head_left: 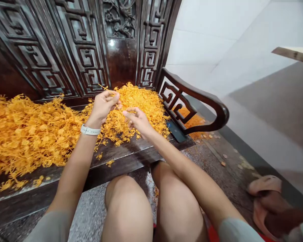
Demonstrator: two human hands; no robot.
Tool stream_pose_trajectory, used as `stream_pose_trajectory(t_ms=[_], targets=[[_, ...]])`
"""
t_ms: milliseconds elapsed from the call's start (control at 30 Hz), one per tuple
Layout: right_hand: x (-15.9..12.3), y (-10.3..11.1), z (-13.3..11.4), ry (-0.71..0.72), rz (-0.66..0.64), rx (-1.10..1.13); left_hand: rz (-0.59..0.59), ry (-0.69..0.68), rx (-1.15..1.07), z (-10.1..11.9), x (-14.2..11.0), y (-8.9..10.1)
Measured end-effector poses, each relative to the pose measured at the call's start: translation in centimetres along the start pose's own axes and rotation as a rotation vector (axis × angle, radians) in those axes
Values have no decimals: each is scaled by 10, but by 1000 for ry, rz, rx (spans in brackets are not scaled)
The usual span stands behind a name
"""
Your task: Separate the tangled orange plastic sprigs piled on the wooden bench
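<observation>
My left hand [104,105], with a pale watch band [90,130] at the wrist, pinches a thin orange plastic stem [102,86] whose end sticks out up and left. Close by on the right, my right hand [137,121] has its thumb and forefinger closed on the lower end of the same stem. Both hands are above the bench, in front of a heap of orange plastic flower pieces [143,101]. A larger heap of stemmed orange pieces [27,131] spreads to the left. What the curled fingers cover is hidden.
The dark wooden bench [131,149] has a carved back [122,60] and a curved armrest [204,90]. A dark phone [176,131] lies by the armrest. More orange pieces [192,117] lie beyond it on the floor. A pink slipper [266,185] is at lower right.
</observation>
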State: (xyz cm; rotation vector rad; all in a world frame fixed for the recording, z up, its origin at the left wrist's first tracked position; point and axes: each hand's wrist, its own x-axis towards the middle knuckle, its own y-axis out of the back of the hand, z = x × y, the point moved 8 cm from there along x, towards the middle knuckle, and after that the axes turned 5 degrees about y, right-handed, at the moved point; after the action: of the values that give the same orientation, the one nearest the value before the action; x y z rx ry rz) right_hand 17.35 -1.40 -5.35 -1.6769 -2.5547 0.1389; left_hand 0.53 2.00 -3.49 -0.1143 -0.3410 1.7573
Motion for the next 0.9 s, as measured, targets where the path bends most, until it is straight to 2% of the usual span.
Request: stream_pose_trajectory(t_ms=[100,200,300,400,600,800,867,900], targets=[[-1,3,2,0,50,-19,-98,68,-47,-1,-11,-13],[2,16,5,54,181,-85,-195,65,108,-3,-22,-25],[6,34,7,92,240,-194,-119,-34,278,-3,-22,-24],[2,48,1,132,269,-300,-123,-16,335,-8,-22,-27],[-6,42,-15,266,128,-420,-170,26,402,-5,-29,-34],[-7,41,-20,288,118,-401,43,-43,600,-10,-20,-18],[-12,30,-26,332,36,-406,130,-130,669,-15,-13,-11],[-15,18,-29,370,-65,-448,140,-166,679,-18,-8,-9]])
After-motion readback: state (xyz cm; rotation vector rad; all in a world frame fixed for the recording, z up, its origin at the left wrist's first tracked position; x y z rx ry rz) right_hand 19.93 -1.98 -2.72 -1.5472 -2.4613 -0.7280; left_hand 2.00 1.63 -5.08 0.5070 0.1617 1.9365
